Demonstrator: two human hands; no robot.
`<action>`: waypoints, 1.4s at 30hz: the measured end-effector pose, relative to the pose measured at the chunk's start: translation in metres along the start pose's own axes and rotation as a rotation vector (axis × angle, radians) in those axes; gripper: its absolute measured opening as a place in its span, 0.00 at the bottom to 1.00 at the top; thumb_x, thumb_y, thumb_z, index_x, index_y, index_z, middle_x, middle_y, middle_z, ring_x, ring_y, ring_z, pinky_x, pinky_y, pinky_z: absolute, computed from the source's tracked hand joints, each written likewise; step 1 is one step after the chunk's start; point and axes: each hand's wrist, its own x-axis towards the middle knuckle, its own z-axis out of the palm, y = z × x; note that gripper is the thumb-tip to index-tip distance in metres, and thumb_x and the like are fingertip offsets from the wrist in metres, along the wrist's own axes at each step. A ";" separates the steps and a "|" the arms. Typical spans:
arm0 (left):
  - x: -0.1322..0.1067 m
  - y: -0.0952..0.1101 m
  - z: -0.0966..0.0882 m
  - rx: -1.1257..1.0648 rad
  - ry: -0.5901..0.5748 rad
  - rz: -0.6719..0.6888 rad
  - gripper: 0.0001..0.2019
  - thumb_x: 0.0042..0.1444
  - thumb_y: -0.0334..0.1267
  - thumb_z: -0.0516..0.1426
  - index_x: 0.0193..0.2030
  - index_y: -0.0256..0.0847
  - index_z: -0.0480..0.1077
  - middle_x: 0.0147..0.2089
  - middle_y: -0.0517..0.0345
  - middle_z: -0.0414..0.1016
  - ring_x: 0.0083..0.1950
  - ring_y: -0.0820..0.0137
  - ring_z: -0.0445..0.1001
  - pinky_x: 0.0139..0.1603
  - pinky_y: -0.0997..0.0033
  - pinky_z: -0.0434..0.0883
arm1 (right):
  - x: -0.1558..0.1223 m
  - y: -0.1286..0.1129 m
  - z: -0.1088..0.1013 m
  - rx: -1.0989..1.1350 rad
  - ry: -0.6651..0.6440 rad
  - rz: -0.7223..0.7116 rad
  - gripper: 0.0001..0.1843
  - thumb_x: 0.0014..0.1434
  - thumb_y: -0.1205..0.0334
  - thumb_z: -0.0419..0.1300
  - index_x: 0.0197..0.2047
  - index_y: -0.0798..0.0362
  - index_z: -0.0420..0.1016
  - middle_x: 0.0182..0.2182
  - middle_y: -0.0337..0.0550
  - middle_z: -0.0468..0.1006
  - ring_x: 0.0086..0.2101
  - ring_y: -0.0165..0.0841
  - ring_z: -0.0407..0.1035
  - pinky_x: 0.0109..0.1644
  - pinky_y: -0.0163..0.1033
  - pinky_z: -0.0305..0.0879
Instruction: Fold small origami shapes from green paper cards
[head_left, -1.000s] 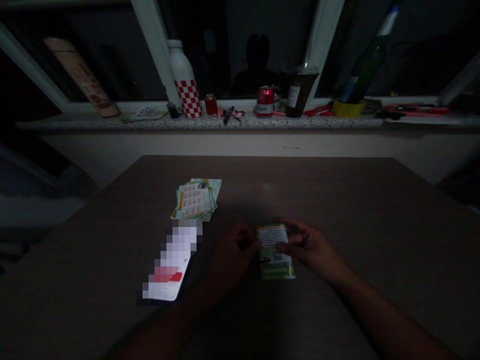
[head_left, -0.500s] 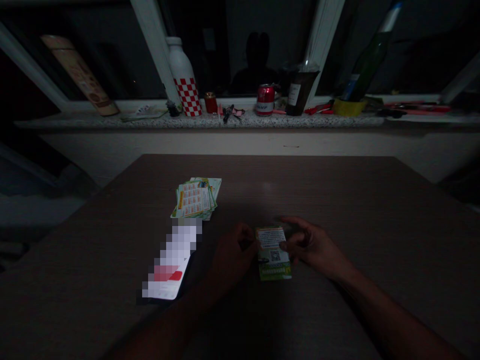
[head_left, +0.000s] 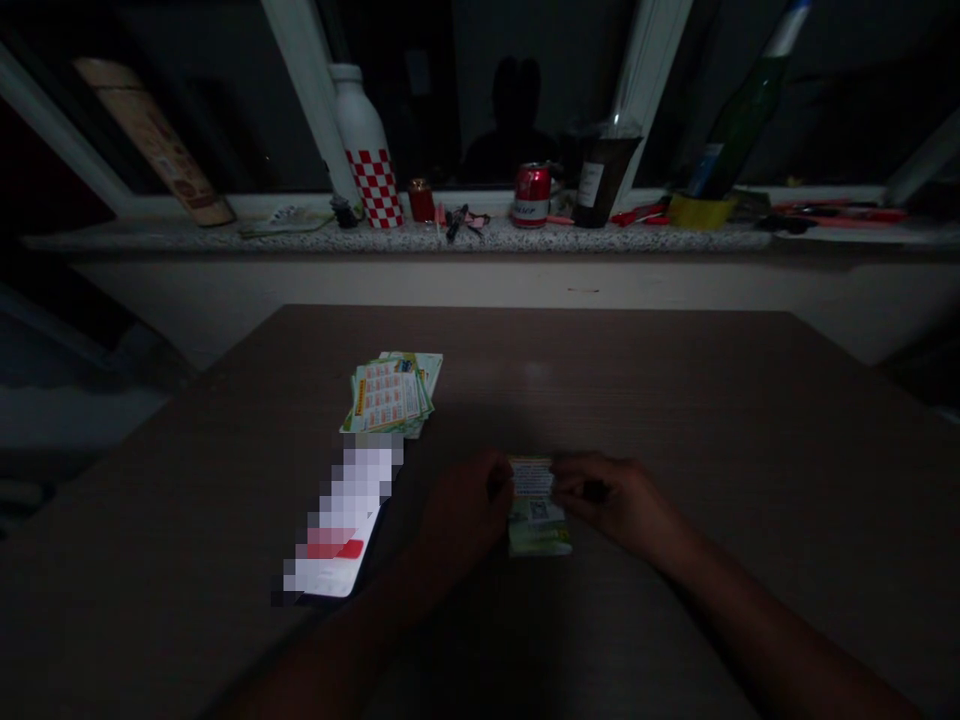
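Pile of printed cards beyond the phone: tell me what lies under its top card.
Parts of other printed cards stick out beneath the top card, above the wood-grain table. Their covered areas and exact number cannot be seen.

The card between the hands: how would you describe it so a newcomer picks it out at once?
On the brown table, right of the lit phone, the left hand and right hand hold one small printed card by its sides. It shows a text block above a QR code and a green lower band. Unlike the stack of cards, it is held.
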 end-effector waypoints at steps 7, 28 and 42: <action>0.000 0.002 -0.001 0.050 -0.026 0.042 0.05 0.56 0.35 0.53 0.37 0.41 0.70 0.36 0.56 0.76 0.36 0.66 0.74 0.36 0.68 0.67 | -0.001 -0.005 -0.007 -0.084 -0.038 -0.016 0.15 0.52 0.67 0.65 0.45 0.50 0.75 0.37 0.44 0.79 0.38 0.35 0.74 0.43 0.41 0.70; -0.002 0.005 0.000 0.029 -0.037 0.022 0.06 0.55 0.33 0.54 0.38 0.41 0.70 0.38 0.54 0.77 0.39 0.64 0.74 0.39 0.66 0.67 | -0.005 -0.006 -0.018 -0.286 -0.133 0.038 0.47 0.38 0.59 0.72 0.62 0.46 0.61 0.53 0.48 0.70 0.54 0.47 0.62 0.58 0.53 0.55; -0.005 0.011 -0.005 -0.550 0.237 -0.085 0.07 0.55 0.37 0.58 0.38 0.41 0.65 0.37 0.59 0.74 0.40 0.69 0.75 0.40 0.70 0.72 | -0.001 -0.013 -0.012 0.279 0.130 0.202 0.11 0.54 0.55 0.63 0.37 0.52 0.78 0.23 0.36 0.72 0.25 0.29 0.67 0.31 0.36 0.65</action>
